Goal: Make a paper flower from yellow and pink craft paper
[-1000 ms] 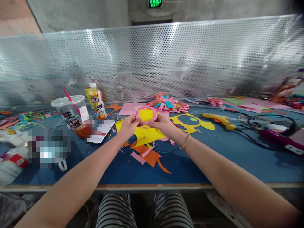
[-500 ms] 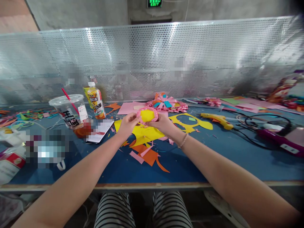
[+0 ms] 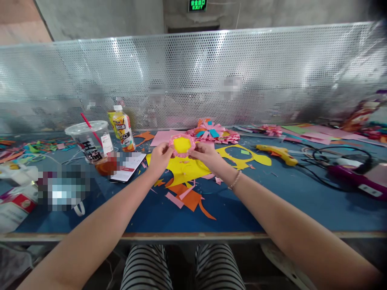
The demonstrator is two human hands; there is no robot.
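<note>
A paper flower [image 3: 182, 146] with a yellow centre and a ruffled pink rim is held up between my two hands above the table. My left hand [image 3: 161, 155] pinches its left edge, and my right hand [image 3: 206, 154] grips the lower right edge with thumb and fingers. Beneath lie yellow paper scraps [image 3: 184, 171], with orange paper [image 3: 187, 197] and pink strips in front of them. Just behind the hands rests a fringed pink paper flower [image 3: 208, 131] with blue and orange pieces.
At left stand a plastic cup [image 3: 90, 141] with a red straw, a juice bottle [image 3: 123, 129] and a phone-like flat object [image 3: 128, 167]. A yellow glue gun [image 3: 278, 154] lies at right, near black cables and a purple device [image 3: 356, 177]. A perforated metal screen [image 3: 193, 76] closes the back.
Both hands have shifted slightly left with the flower. My right fingers have moved from under the yellow centre toward the rim, and more of the centre shows.
</note>
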